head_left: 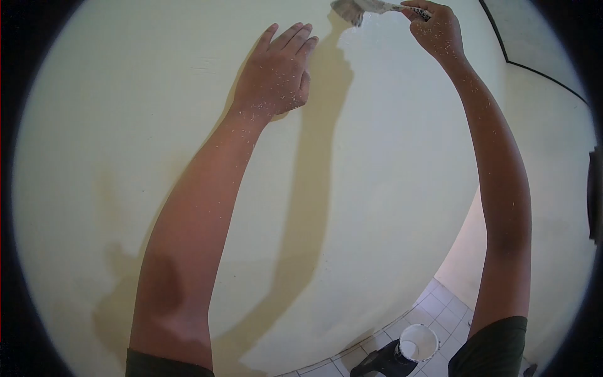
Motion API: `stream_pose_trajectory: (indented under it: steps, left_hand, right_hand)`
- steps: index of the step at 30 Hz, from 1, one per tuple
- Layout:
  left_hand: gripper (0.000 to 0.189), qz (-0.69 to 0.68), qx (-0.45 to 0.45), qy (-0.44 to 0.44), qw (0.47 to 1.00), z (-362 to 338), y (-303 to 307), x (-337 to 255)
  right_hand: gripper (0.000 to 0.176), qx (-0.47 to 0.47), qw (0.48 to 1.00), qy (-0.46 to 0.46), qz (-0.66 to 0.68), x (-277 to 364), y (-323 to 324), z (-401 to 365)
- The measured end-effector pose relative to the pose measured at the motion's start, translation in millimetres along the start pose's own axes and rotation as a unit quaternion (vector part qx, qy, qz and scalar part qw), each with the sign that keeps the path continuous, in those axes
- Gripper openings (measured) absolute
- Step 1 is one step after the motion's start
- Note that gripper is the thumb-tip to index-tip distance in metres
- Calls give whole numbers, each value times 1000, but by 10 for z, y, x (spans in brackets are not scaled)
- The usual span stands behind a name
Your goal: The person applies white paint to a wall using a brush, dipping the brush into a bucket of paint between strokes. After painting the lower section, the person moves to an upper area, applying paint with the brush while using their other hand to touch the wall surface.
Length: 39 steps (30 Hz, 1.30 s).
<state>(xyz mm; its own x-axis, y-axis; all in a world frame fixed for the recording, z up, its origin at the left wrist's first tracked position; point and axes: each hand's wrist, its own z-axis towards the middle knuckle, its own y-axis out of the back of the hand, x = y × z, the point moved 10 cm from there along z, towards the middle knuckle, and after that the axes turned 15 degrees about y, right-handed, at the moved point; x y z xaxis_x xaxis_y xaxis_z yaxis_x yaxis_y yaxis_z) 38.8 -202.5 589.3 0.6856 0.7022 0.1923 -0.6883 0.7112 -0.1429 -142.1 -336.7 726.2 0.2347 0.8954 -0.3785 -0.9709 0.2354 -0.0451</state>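
Observation:
My right hand [438, 30] is wrapped round the handle of a paintbrush [377, 6] at the top of the view. The brush's bristles [347, 12] are greyish and lie against or very close to the pale wall [389, 157]. To the left, my left hand [276, 72] rests on or just off the same wall, its fingers stretched out and pointing up, with nothing in it. Small white specks dot both hands and forearms. A shadow of an arm and the brush falls on the wall between my arms.
On the tiled floor [440, 303] at the lower right stands a white bucket [419, 342] with whitish contents. Beside it is a dark shape [383, 361] I cannot make out. A dark line [496, 31] crosses the wall at the upper right, and a dark object [593, 195] shows at the right edge.

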Motion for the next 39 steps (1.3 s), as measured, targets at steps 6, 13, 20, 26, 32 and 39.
stream_pose_trajectory:
  steps: [6, 13, 20, 26, 32, 39]
  left_hand:
    - [55, -6, 6, 0, 1000, -6, 38, -31]
    - [56, -12, 21, 4, 1000, 10, 26, -21]
    - [54, -16, 19, 7, 1000, 18, 30, -40]
    - [56, -9, 24, 9, 1000, 9, 46, -28]
    - [56, 0, 29, 9, 1000, 13, -5, -6]
    - [56, -3, 24, 10, 1000, 7, 14, -8]
  right_hand:
    - [19, -29, 999, 19, 8, -27, 129, -72]
    - [23, -77, 997, 23, -21, 25, 374, 189]
    - [26, 94, 993, -8, -70, 154, 98, 374]
    - [22, 161, 971, 172, 38, -72, -282, 267]
    - [19, 366, 921, 109, 70, 452, -232, -313]
    - [18, 540, 830, 43, 130, 442, -363, -1037]
